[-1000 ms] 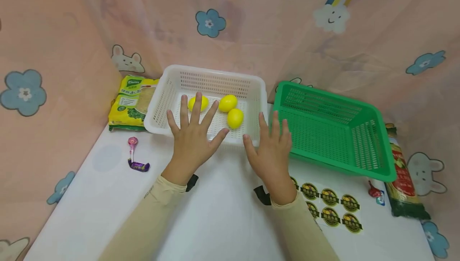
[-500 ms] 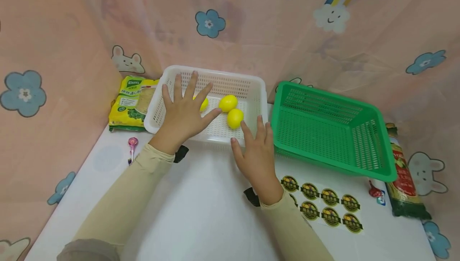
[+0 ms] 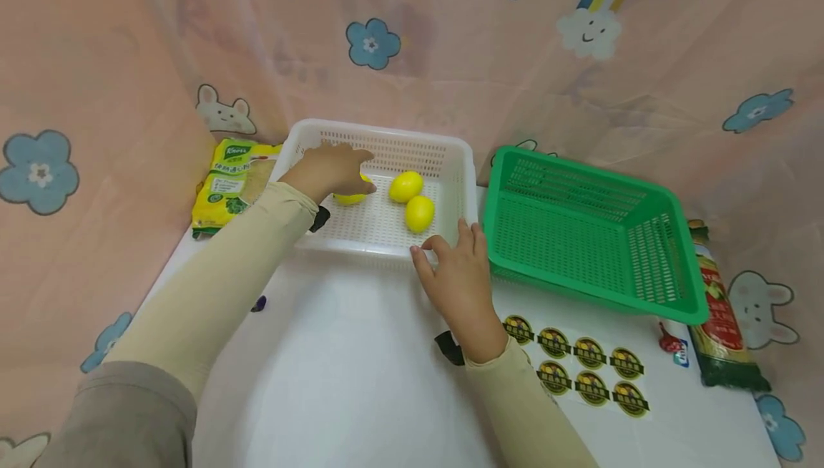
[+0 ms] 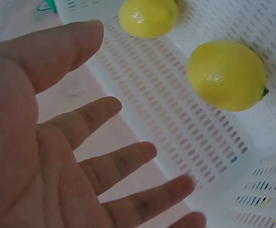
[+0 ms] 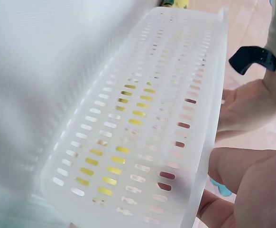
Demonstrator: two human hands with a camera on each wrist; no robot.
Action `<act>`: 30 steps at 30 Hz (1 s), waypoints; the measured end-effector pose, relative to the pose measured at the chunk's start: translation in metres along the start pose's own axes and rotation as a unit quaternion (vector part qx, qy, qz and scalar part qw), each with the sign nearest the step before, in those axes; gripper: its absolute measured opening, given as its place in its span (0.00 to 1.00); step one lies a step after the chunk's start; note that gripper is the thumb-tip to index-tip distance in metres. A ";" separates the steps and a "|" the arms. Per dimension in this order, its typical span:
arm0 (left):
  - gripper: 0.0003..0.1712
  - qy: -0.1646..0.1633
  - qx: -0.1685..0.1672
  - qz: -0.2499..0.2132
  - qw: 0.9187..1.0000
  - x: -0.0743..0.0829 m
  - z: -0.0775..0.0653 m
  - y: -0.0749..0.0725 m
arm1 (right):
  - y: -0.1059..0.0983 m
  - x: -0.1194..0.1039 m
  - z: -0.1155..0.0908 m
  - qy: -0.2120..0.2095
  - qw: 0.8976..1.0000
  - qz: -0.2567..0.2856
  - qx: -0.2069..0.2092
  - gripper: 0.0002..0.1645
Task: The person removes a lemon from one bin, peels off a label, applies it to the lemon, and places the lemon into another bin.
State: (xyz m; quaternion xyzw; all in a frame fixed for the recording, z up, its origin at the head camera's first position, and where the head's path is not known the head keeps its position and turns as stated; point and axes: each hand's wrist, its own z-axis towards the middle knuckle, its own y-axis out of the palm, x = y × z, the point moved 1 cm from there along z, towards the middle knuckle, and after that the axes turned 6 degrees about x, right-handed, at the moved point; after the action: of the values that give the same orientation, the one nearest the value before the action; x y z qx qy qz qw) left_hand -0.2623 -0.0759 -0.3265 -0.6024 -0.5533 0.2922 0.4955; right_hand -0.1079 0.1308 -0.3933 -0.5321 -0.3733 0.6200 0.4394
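My left hand [image 3: 332,169] is over the left part of a white plastic basket [image 3: 360,247], above a yellow lemon [image 3: 350,200] that it partly hides. In the left wrist view its fingers are spread, apart from the nearer lemon [image 4: 226,76]. Two more lemons, one [image 3: 406,187] behind the other [image 3: 420,214], lie together on the basket floor. At the basket's front right rim, my right hand [image 3: 460,285] grips the edge. Its thumb [image 5: 228,166] lies at the rim, with a curled finger beyond it in the right wrist view.
A green basket [image 3: 595,302] stands to the right. A yellow Knorr bag [image 3: 225,182] is at the left and a long red-and-green packet [image 3: 721,325] at the far right. Round stickers [image 3: 589,353] and small sweets [image 3: 672,345] lie in front of the green basket.
My left hand has moved forward and down over the left lemon. The right hand has shifted left to the white basket's front rim and curled its fingers there.
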 end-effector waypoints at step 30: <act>0.29 0.041 -0.007 -0.082 0.996 -0.021 0.064 0.053 | -0.006 -0.001 0.004 0.011 0.999 -0.010 -0.032 0.26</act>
State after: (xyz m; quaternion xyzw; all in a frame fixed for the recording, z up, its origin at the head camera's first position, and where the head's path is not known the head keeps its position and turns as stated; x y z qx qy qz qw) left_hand -0.3044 -0.0732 -0.4013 -0.5703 -0.5816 0.2218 0.5360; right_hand -0.1111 0.1322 -0.3868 -0.5491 -0.3936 0.5969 0.4327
